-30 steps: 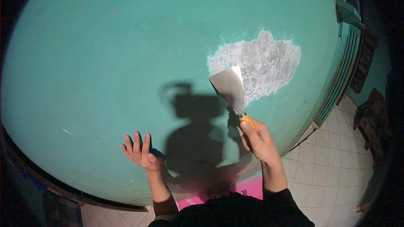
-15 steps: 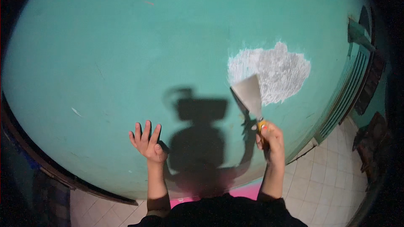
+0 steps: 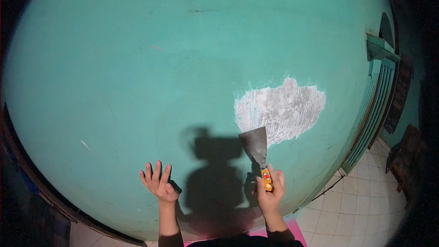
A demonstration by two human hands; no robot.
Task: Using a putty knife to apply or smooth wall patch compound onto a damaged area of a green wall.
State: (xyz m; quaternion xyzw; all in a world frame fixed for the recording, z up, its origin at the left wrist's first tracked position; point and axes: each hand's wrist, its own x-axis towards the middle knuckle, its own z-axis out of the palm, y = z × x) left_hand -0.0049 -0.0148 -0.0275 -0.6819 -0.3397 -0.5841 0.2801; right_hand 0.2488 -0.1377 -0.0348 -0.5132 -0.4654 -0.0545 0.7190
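My right hand (image 3: pixel 271 186) grips a putty knife by its yellow handle (image 3: pixel 266 180), with the wide metal blade (image 3: pixel 256 142) pointing up. The blade's edge overlaps the lower left of a rough whitish-grey scraped patch (image 3: pixel 288 110) on the green wall (image 3: pixel 114 77); whether it touches the wall I cannot tell. Lower left of the patch, my left hand (image 3: pixel 161 185) is raised with its fingers spread and nothing in it. Its palm side is hidden, and it appears close to the wall.
A dark shadow (image 3: pixel 215 174) falls on the wall between my hands. On the right stands a green ridged pillar-like trim (image 3: pixel 372 110), with a dark wooden piece (image 3: pixel 404 155) beyond it. Pale floor tiles (image 3: pixel 352 201) and a pink strip (image 3: pixel 295 231) lie below.
The view has tilted up, so the patch and both hands sit lower in the picture. My right hand with the putty knife has shifted left and turned, showing the handle's front.
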